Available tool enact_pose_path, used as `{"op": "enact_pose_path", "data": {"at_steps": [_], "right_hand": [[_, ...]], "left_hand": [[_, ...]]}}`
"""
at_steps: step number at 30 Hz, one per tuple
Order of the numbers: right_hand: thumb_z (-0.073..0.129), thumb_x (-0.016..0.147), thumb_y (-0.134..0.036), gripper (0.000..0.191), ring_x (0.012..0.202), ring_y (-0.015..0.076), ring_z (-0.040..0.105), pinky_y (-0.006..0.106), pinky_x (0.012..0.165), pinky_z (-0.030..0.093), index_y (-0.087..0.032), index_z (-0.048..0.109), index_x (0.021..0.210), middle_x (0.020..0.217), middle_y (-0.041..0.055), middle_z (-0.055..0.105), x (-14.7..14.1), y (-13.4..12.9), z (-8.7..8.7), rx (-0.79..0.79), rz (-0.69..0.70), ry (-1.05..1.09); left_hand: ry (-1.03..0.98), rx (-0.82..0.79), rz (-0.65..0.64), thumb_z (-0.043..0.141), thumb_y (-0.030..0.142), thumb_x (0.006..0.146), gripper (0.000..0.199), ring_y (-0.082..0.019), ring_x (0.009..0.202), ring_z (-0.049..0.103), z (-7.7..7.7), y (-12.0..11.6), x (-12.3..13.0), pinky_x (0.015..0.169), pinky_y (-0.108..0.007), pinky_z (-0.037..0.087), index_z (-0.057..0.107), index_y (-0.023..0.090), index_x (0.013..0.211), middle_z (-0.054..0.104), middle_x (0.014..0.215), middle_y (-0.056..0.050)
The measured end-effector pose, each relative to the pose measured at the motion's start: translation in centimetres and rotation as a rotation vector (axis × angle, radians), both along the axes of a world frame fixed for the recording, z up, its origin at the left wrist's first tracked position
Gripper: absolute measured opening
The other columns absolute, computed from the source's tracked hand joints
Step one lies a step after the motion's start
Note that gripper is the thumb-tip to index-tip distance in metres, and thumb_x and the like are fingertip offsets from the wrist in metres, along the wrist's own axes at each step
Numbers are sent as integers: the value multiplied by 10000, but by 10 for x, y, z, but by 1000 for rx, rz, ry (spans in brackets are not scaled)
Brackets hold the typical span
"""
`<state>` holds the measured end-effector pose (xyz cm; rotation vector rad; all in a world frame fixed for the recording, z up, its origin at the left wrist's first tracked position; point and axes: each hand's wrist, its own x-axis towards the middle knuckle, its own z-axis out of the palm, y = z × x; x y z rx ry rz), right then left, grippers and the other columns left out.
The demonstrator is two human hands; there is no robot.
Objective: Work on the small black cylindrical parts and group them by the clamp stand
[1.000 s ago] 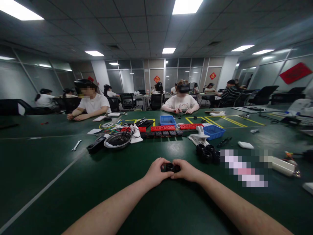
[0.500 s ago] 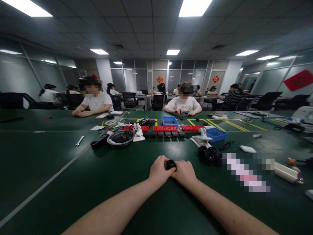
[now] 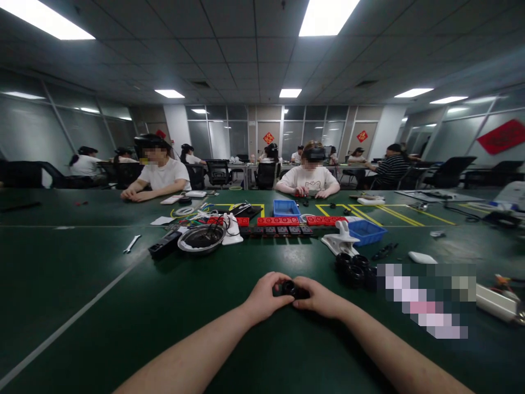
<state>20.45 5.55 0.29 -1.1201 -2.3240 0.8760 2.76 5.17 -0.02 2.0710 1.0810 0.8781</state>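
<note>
A small black round part with a hollow top [image 3: 289, 288] is between my hands, low over the green table [image 3: 197, 317]. My left hand [image 3: 266, 297] wraps it from the left, thumb across the near side. From the right, my right hand [image 3: 318, 297] curls its fingers against it, thumb below. The part's underside and the far fingertips are hidden. To the right of my right hand sits a cluster of similar glossy black round parts [image 3: 355, 272].
Beyond my hands stand a white clamp stand [image 3: 342, 239], blue bins [image 3: 365, 232] [image 3: 286, 208], red socket strips [image 3: 279, 221] and a metal bowl [image 3: 200, 241] with cables. A wrench [image 3: 132, 244] lies left. Two people [image 3: 162, 169] [image 3: 309, 178] sit across the table.
My right hand has shifted slightly right and its grip has loosened, with a dark gap showing between thumb and fingers. My left hand stays around the black part. The view has tilted up a little.
</note>
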Motion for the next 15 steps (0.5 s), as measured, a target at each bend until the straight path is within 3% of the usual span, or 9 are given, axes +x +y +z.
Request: {"op": "enact_pose_path", "data": {"at_steps": [5,15], "right_hand": [[571,647,-210,230,758,160,486,261,672,380,-154,566,870,830,13,527,4,0,4,-57,23,25],[585,643,-236,232,743,152,491,254,671,381,-151,565,858,808,6,527,7,0,-4,-47,-10,18]], "left_hand": [[32,10,-12,613,260,624,343,-138,726,467,3,-3,0,648,-236,376,544,218,958,511,850,-17],[35,21,-15,604,271,634,318,-133,720,458,0,-4,0,631,-227,364,550,208,940,495,841,-12]]}}
